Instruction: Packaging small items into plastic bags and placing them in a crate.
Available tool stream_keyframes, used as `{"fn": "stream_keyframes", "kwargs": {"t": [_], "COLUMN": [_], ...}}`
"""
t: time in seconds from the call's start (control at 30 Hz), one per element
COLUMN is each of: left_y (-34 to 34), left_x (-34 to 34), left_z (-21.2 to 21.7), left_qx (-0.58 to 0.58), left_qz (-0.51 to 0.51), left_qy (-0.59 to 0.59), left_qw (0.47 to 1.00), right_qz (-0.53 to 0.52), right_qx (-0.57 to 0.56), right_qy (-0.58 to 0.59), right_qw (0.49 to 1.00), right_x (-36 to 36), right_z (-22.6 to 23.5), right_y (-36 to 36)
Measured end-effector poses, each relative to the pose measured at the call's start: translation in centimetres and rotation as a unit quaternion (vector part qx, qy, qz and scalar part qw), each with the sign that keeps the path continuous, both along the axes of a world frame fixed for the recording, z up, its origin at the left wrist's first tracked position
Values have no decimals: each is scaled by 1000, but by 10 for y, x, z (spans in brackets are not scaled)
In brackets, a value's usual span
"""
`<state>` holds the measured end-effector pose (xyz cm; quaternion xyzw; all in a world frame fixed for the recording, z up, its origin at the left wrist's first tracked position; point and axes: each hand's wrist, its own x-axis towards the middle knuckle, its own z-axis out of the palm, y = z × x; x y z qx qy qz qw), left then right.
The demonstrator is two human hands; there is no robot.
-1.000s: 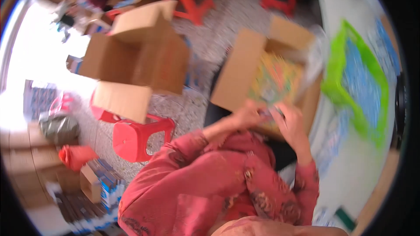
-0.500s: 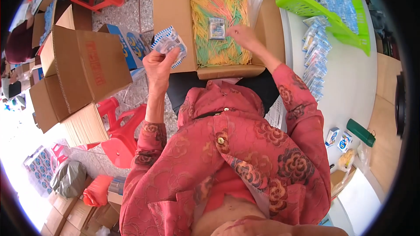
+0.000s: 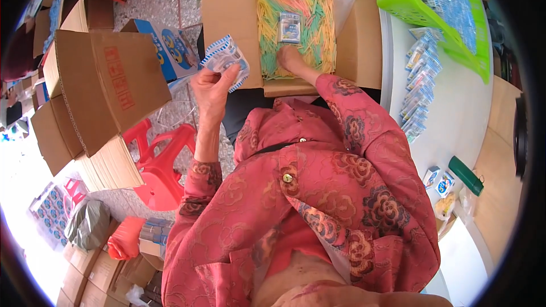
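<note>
My left hand (image 3: 211, 88) pinches a small blue-and-white packet (image 3: 227, 59) with striped ends, thumb on its front, just left of an open cardboard box. That box (image 3: 230, 28) holds a heap of thin yellow, green and pink sticks (image 3: 273, 0). My right hand (image 3: 292, 59) is down at the near part of the heap; its fingers are mostly hidden, so whether it grips anything does not show. Just beyond it, another small blue-and-white packet (image 3: 290, 28) lies flat on the sticks.
At the right, a white table (image 3: 455, 102) bears a row of packets (image 3: 421, 79), a green basket (image 3: 409, 0) full of packets and a dark green case (image 3: 466, 175). On the left stand a large open carton (image 3: 108, 91) and a red stool (image 3: 162, 176).
My right hand has moved from beside the packet in the box toward me, onto the sticks. My left hand still holds its packet. The view has shifted slightly.
</note>
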<state>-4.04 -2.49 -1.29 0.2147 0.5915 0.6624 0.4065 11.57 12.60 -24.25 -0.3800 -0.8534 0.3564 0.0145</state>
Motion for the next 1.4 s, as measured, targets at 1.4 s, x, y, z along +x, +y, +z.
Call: {"fn": "stream_keyframes", "kwargs": {"t": [1.4], "left_y": [-7], "left_x": [0], "left_z": [-11], "left_qx": [-25], "left_qz": [-7], "left_qy": [12], "left_qw": [1000], "right_qz": [-79], "right_qx": [-529], "right_qy": [-85], "right_qw": [841], "right_x": [-21], "right_z": [41], "right_y": [-13]}}
